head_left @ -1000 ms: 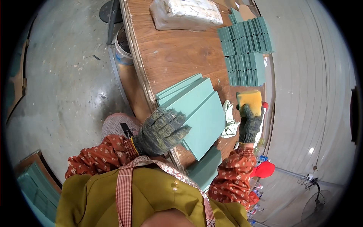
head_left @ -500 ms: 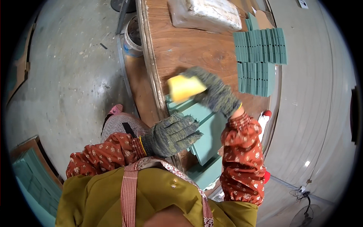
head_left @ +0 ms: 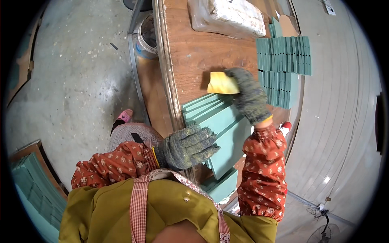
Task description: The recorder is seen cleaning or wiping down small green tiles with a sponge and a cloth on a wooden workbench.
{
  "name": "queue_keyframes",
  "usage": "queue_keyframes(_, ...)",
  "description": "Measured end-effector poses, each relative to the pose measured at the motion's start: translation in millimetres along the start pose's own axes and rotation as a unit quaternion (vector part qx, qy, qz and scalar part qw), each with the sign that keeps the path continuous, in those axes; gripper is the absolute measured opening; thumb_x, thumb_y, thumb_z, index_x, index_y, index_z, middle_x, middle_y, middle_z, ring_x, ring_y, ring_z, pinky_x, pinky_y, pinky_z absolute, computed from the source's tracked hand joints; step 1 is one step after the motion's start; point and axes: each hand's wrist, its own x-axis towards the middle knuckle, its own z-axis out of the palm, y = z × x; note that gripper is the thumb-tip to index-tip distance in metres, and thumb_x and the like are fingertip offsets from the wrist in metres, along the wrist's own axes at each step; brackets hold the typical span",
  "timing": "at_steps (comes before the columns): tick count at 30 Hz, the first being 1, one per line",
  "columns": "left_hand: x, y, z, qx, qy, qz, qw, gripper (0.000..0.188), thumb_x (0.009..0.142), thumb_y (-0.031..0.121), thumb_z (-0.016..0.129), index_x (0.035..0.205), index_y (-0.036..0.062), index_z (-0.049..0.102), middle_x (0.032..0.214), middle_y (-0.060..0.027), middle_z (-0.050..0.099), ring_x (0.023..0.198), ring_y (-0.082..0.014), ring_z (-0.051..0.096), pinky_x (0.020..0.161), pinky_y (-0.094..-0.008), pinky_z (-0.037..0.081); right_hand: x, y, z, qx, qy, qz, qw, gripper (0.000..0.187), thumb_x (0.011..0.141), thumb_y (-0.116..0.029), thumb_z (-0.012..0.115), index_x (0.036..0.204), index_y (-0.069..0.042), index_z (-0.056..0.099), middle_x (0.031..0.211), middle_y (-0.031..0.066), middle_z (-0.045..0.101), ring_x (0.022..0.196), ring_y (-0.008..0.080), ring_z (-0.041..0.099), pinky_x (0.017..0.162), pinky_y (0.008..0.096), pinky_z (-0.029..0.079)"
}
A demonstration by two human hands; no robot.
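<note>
My right hand [head_left: 249,95], in a grey-green knitted glove, is closed on a bent yellow piece of sandpaper [head_left: 223,83]. The paper is held at the far edge of a fanned stack of green boards [head_left: 227,129]; whether it touches them I cannot tell. My left hand [head_left: 188,148], gloved alike, lies palm down on the near left part of the stack with its fingers stretched out. Another green board [head_left: 222,186] lies lower, close to my body.
The boards rest on a brown wooden table [head_left: 194,60]. Two rows of upright green pieces [head_left: 283,54] stand at the far right, beside a plastic-wrapped white block [head_left: 233,16]. A bucket [head_left: 146,38] stands left of the table; more green boards [head_left: 38,182] are at the lower left.
My right hand has moved right and slightly away with the sandpaper, off the stack's left part to its far edge. My left hand stays on the boards. The whole view has shifted slightly.
</note>
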Motion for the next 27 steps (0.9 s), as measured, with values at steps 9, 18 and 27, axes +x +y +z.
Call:
queue_keyframes(9, 2, -1, -1, -0.005, -0.02, 0.009, 1.0, 0.04, 0.078, 0.021, 0.058, 0.117, 0.0137, 0.065, 0.125, -0.0118, 0.058, 0.115, -0.0279, 0.055, 0.099, -0.0477, 0.04, -6, -3, 12, 0.003, -0.023, -0.074, 0.997, 0.054, 0.065, -0.001, 0.072, 0.116, -0.01, 0.058, 0.114, 0.013, 0.062, 0.109, 0.0329, 0.057, 0.095, 0.0399, 0.046)
queue_keyframes(18, -3, 0, 1, -0.007, -0.023, 0.004, 1.0, 0.039, 0.08, 0.021, 0.057, 0.118, 0.0137, 0.064, 0.126, -0.0114, 0.058, 0.116, -0.0276, 0.055, 0.101, -0.0487, 0.038, 6, -25, 13, -0.092, -0.075, -0.088, 0.989, 0.05, 0.066, -0.005, 0.072, 0.114, -0.01, 0.059, 0.105, 0.0125, 0.064, 0.104, 0.032, 0.059, 0.089, 0.0387, 0.048)
queue_keyframes(27, -6, 1, 2, -0.004, -0.025, -0.002, 1.0, 0.039, 0.081, 0.02, 0.057, 0.119, 0.0133, 0.064, 0.128, -0.0119, 0.057, 0.117, -0.028, 0.053, 0.1, -0.0505, 0.038, -5, 0, 6, 0.133, -0.033, 0.09, 0.986, 0.076, 0.069, -0.015, 0.082, 0.135, -0.015, 0.045, 0.128, 0.0139, 0.054, 0.117, 0.0284, 0.054, 0.096, 0.0379, 0.048)
